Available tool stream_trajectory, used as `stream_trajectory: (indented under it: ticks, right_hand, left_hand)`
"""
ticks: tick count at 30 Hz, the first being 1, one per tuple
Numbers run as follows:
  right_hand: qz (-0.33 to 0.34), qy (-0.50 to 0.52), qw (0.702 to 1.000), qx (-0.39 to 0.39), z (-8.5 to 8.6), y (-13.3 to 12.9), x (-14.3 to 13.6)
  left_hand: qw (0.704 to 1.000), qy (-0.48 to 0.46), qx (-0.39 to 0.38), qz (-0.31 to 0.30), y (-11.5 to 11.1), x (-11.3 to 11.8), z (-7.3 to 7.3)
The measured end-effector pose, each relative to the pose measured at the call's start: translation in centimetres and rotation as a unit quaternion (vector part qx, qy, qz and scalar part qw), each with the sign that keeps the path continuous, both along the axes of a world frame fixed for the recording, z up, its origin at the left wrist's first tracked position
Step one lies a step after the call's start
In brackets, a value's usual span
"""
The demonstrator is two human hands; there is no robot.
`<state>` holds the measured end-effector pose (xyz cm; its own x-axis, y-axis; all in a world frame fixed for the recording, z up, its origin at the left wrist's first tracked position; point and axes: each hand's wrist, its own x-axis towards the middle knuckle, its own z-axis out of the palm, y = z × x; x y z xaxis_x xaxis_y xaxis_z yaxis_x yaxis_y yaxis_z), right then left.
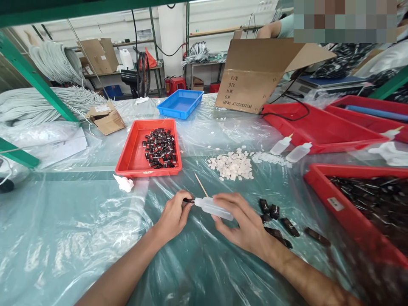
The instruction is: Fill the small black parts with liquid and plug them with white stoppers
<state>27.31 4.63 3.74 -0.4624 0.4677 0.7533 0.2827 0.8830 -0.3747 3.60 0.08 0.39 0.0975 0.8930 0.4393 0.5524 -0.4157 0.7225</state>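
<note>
Between the thumb and fingers of my left hand [174,216] is a small black plastic part [188,200]. My right hand [240,219] grips a translucent squeeze bottle [216,208], lying nearly level with its nozzle at the black part; whether they touch I cannot tell. Just beyond the bottle lies a thin wooden stick [201,184]. Several loose black parts [289,227] rest on the plastic sheet right of my right hand. Further back is a pile of small white pieces [232,165].
A red tray [121,165] with black parts stands at back left, a blue tray [180,114] behind it. On the right, a larger red bin [344,212] holds many black parts. Two squeeze bottles [298,152] lie near a cardboard box [245,85]. Another person's arm [270,30] shows behind the box.
</note>
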Motion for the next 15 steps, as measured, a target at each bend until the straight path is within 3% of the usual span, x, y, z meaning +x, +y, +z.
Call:
stream_trajectory:
  ticks: [3, 6, 15]
  right_hand:
    - [-0.012, -0.032, 0.998, 0.056, 0.05, -0.23, 0.25]
    - [-0.009, -0.056, 0.996, 0.064, 0.20, -0.42, 0.51]
    - [0.028, -0.014, 0.999, -0.023, 0.86, -0.02, 0.57]
  left_hand:
    - [1.000, 0.001, -0.001, 0.000, 0.01, 0.06, 0.01]
    - [1.000, 0.004, -0.005, 0.000, -0.04, 0.06, 0.15]
    - [0.999, 0.026, -0.026, -0.024, -0.34, -0.02, 0.36]
